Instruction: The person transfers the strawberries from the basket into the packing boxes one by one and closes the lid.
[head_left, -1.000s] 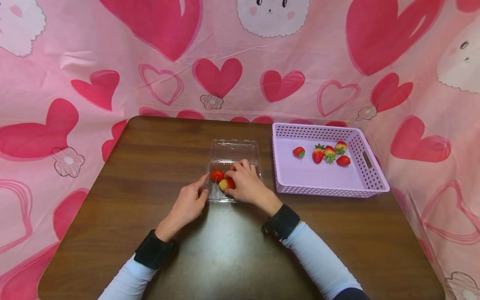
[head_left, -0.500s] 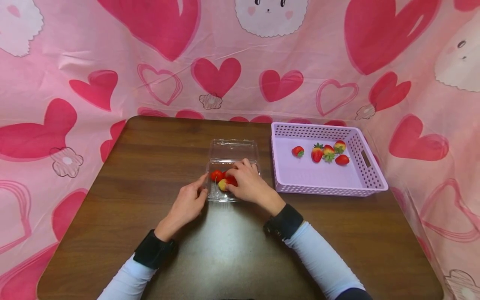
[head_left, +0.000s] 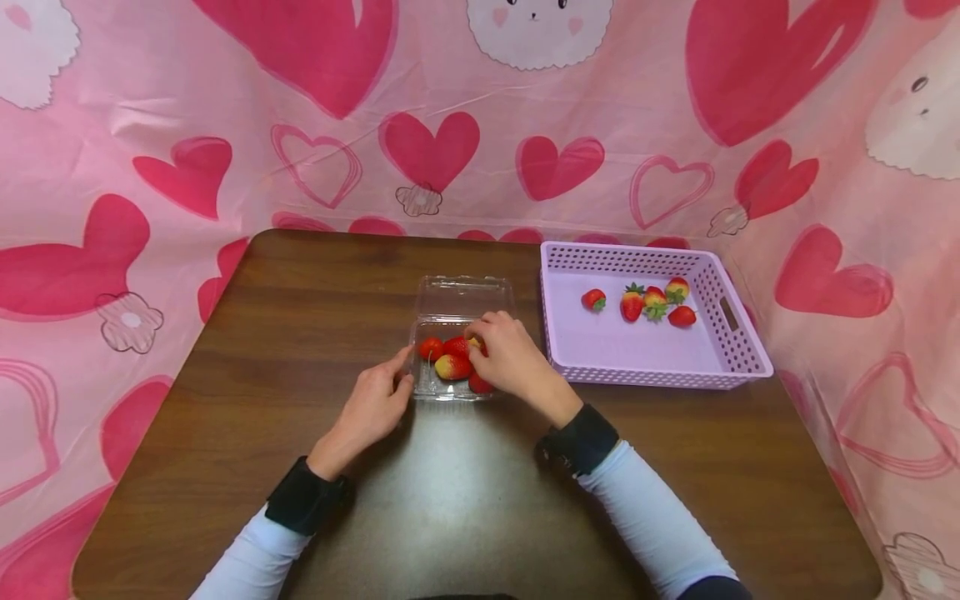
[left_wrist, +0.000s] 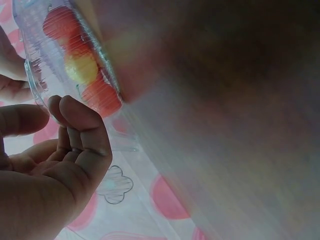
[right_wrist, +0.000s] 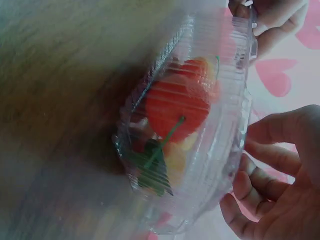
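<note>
A clear plastic clamshell box (head_left: 450, 390) stands with its lid (head_left: 465, 293) raised at the back. Inside lie a red-and-yellow strawberry (head_left: 453, 367), other red strawberries (head_left: 481, 384) and a rounder red fruit (head_left: 431, 348) with a thin stem. My left hand (head_left: 378, 398) holds the box's left rim between thumb and fingers, as the left wrist view (left_wrist: 75, 155) shows. Over the right side of the box, my right hand (head_left: 513, 354) pinches a strawberry (head_left: 474, 342), mostly hidden by its fingers. Through the box's ribbed wall in the right wrist view shows a red fruit (right_wrist: 175, 102) with a green stem.
A lilac perforated basket (head_left: 637, 373) stands to the right of the box, with several strawberries (head_left: 632, 305) in it. Both rest on a brown wooden table (head_left: 315, 317). Pink heart-printed cloth (head_left: 300, 67) hangs behind and along the sides.
My right hand has lifted off the front red-and-yellow strawberry and shifted right and back, uncovering more fruit in the box. My left hand keeps its place at the rim.
</note>
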